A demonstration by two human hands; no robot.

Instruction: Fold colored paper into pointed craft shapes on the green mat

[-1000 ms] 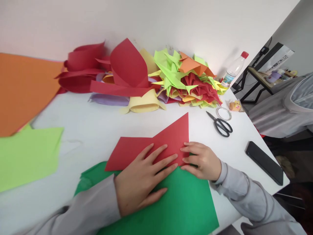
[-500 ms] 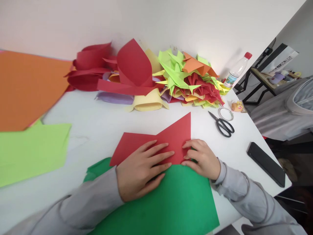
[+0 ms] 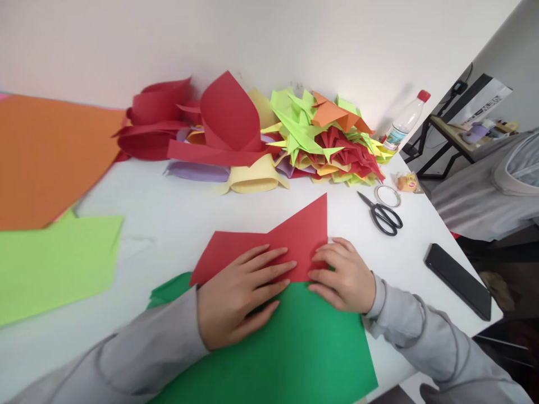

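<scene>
A folded sheet of red paper [image 3: 300,238] with a pointed upper right corner lies over a large green sheet of paper [image 3: 295,342]. My left hand [image 3: 240,294] rests flat on the red paper and the green sheet, fingers spread. At the right, my right hand [image 3: 343,275] has bent, slightly parted fingers. Its fingertips touch the red paper near its lower right edge, and the thumb lies by the green sheet. Under the right fingers, part of the red edge is hidden.
Orange sheets [image 3: 54,163] and a light green sheet [image 3: 54,264] lie at the left. Red curled paper shapes [image 3: 231,118] and folded paper pieces [image 3: 311,129] pile along the wall. Scissors [image 3: 383,216], a tape roll [image 3: 387,196], a black phone [image 3: 458,280] and a bottle [image 3: 406,120] are at the right.
My right hand has shifted a little left and down along the red paper, its fingertips now nearer the lower edge. My left hand stays flat on the paper with hardly any movement.
</scene>
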